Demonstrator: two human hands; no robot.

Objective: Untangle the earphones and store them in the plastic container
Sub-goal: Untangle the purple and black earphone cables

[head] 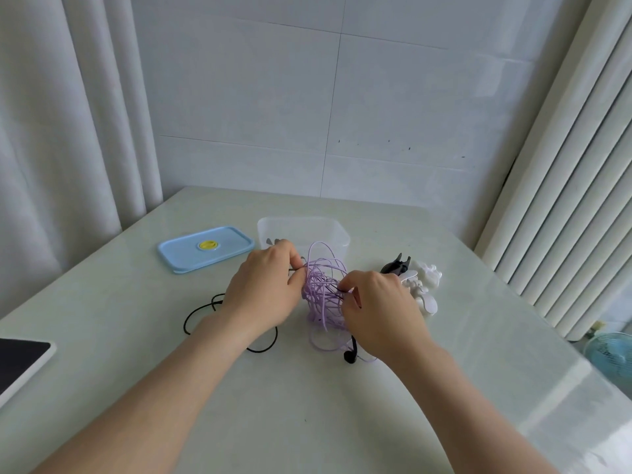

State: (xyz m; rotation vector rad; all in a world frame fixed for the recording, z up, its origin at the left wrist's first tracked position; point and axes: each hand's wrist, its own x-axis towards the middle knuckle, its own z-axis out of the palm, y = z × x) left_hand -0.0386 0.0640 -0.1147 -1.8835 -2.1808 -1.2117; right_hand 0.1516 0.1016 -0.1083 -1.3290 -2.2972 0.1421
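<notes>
A tangle of purple earphone cable [323, 289] is held just above the pale table [307, 405], between both hands. My left hand [263, 289] pinches strands at the tangle's left side. My right hand [379, 309] pinches strands at its right side. A black earphone cable [201, 309] loops on the table under my left wrist, and a black earbud [349, 355] lies below my right hand. Behind the tangle stands the clear plastic container [304, 230], open. Its blue lid [205, 248] with a yellow centre lies flat to the left.
A black hair clip [395, 266] and white hair clips [424, 285] lie right of my right hand. A dark tablet with a white frame [20, 364] sits at the table's left edge. Curtains hang left, a white radiator stands right, and a tiled wall lies behind.
</notes>
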